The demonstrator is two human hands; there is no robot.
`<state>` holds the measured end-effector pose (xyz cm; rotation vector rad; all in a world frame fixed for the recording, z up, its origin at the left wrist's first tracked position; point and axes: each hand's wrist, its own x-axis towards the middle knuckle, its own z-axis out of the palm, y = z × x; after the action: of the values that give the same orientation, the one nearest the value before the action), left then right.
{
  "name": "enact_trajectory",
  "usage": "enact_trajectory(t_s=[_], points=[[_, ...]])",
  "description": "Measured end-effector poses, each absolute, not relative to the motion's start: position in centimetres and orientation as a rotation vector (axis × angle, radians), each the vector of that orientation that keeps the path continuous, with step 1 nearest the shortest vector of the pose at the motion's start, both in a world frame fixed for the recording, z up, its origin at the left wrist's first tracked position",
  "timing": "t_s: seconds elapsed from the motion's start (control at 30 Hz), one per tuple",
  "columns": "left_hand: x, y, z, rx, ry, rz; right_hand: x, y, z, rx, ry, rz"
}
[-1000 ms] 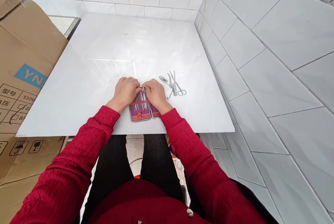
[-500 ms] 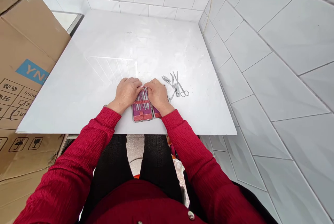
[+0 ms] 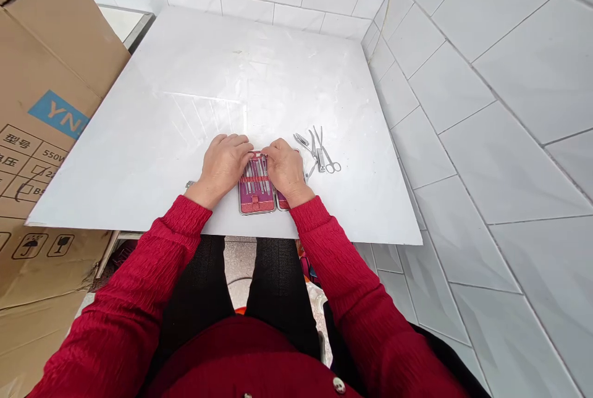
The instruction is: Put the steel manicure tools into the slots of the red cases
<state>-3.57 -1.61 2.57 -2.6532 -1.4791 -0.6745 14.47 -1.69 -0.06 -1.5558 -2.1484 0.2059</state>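
We have both hands on the open purple manicure case with its red elastic strap (image 3: 255,186), which lies flat near the front edge of the white glossy surface (image 3: 185,107), right of its middle. Our left hand (image 3: 223,165) rests on the case's left rim, fingers curled over the top corner. Our right hand (image 3: 286,169) covers the right flap, its fingertips pinched narrow at the head of a slim steel tool tucked under the strap. A loose cluster of steel scissors and clippers (image 3: 319,152) lies just beside the right hand, toward the right edge. We judge a tool is being seated or drawn; next calls for a steady, fine pinch.
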Motion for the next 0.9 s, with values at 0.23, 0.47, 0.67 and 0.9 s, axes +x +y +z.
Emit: enact_trajectory(t_s=[0.23, 0.47, 0.67, 0.9], points=[[-5.2, -10.9, 1.7, -2.531, -1.405, -0.969, 14.6, -1.6, -0.4, -1.557, -2.138, 0.178], [-5.8, -16.3, -1.6, -2.598, -1.345, -0.977, 14.7, -1.5, -0.9, -1.521, -2.019, 0.149], [-6.0, -16.0, -3.3, -2.546, -1.303, -1.006, 14.4, -2.5, 0.3, -1.548, -2.076, 0.122], [-5.7, -16.2, -3.9, -2.488, -1.258, -1.047, 9.3, -6.3, 4.0, -1.394, -2.45, 0.322]])
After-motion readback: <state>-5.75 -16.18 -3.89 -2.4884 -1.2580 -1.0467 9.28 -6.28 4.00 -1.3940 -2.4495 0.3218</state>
